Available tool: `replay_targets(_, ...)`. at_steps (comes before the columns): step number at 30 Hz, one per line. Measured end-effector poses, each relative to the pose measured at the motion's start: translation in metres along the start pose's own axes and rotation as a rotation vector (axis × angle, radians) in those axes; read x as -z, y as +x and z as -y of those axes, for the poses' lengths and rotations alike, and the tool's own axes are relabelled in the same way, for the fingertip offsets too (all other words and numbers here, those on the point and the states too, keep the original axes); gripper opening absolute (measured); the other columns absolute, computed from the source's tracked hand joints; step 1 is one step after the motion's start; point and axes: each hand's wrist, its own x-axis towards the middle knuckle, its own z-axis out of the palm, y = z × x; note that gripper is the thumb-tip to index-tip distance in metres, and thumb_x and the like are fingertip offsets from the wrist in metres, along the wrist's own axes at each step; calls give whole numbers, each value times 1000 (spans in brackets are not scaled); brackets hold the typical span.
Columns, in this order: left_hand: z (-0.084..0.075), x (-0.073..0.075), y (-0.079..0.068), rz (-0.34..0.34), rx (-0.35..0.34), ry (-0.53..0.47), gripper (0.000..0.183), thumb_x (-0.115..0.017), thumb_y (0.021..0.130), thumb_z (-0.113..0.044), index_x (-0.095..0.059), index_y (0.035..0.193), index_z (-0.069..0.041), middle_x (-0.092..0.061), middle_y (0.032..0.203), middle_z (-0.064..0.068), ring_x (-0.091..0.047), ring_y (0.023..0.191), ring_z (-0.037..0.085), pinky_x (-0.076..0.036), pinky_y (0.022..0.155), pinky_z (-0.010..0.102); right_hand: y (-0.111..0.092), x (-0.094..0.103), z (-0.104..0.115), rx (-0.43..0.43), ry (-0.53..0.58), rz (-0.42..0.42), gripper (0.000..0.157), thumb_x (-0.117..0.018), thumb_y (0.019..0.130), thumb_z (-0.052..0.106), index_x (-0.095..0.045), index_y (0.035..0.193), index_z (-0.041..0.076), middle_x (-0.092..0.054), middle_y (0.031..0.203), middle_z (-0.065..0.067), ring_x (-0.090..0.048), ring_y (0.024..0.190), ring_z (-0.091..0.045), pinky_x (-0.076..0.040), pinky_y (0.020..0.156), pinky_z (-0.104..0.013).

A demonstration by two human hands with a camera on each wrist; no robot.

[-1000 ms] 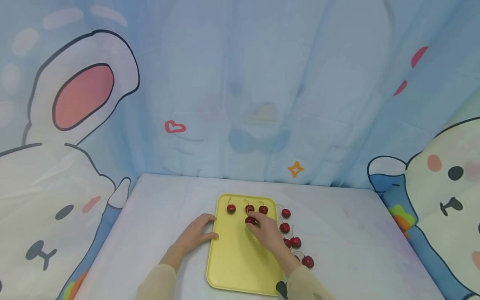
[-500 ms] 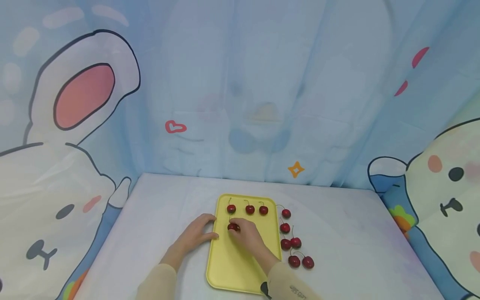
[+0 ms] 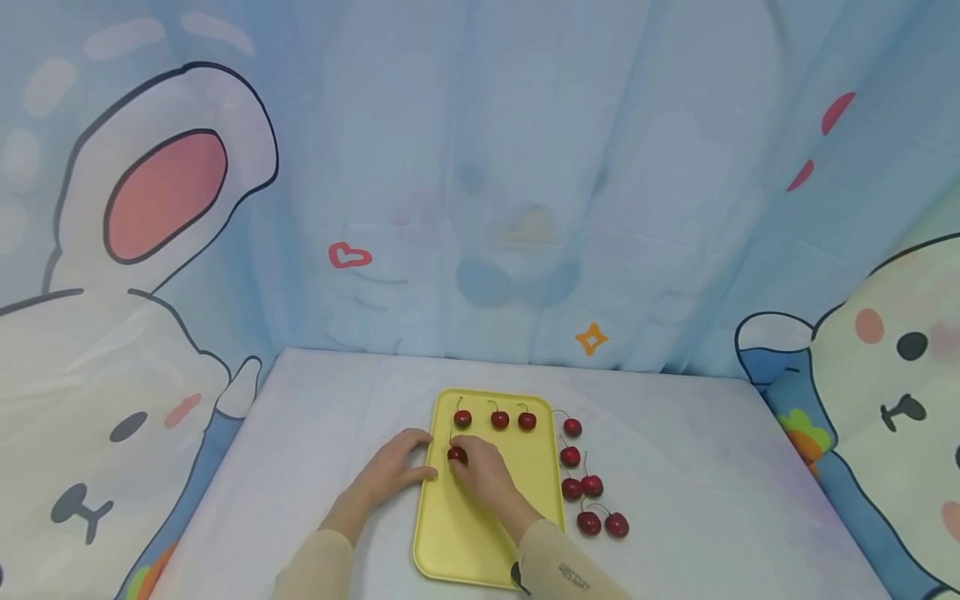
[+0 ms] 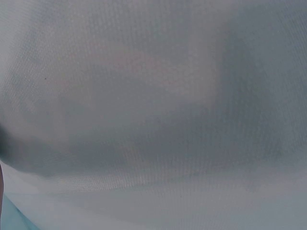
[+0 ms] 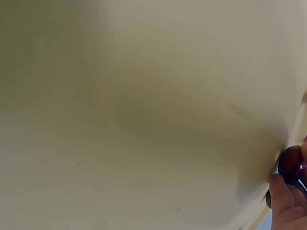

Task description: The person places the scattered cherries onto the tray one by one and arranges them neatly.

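Note:
A yellow tray (image 3: 465, 533) lies on the table, with three dark red cherries in a row near its far edge: a left one (image 3: 462, 419), a middle one (image 3: 499, 420) and a right one (image 3: 527, 421). Between thumb and fingers my right hand (image 3: 486, 475) pinches another cherry (image 3: 457, 455) on the tray, below the left one. That cherry (image 5: 290, 163) also shows at the right edge of the right wrist view. My left hand (image 3: 392, 463) rests at the tray's left edge, fingers and thumb spread apart. In the left wrist view there is mostly blurred pale cloth.
To the right of the tray several stemmed cherries (image 3: 592, 485) lie on the white tablecloth (image 3: 697, 483). A blue curtain (image 3: 480, 167) with cartoon animals hangs behind and beside the table.
My right hand has moved left and slightly nearer across the tray with the cherry, from below the middle one to below the left one. My left hand has stayed put.

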Motion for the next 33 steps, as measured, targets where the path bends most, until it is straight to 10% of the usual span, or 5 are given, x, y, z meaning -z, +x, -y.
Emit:
replay_targets(21, 0, 1, 0, -4, -13, 2, 53, -75, 86, -32, -57, 127, -4, -57, 129, 9, -51, 126, 27, -40, 109, 44, 1, -2, -1, -39, -14, -12, 33, -71, 88, 7, -64, 120, 0, -67, 116, -15, -63, 108, -31, -53, 94, -44)
replay_targets(33, -3, 1, 0, 4, 16, 1, 54, -76, 85, -30, -56, 127, -3, -57, 130, 10, -50, 127, 29, -38, 111, 45, -28, 30, -18, -127, 53, -69, 41, -67, 93, 20, -59, 130, 4, -60, 130, -14, -55, 123, -34, -46, 104, -48)
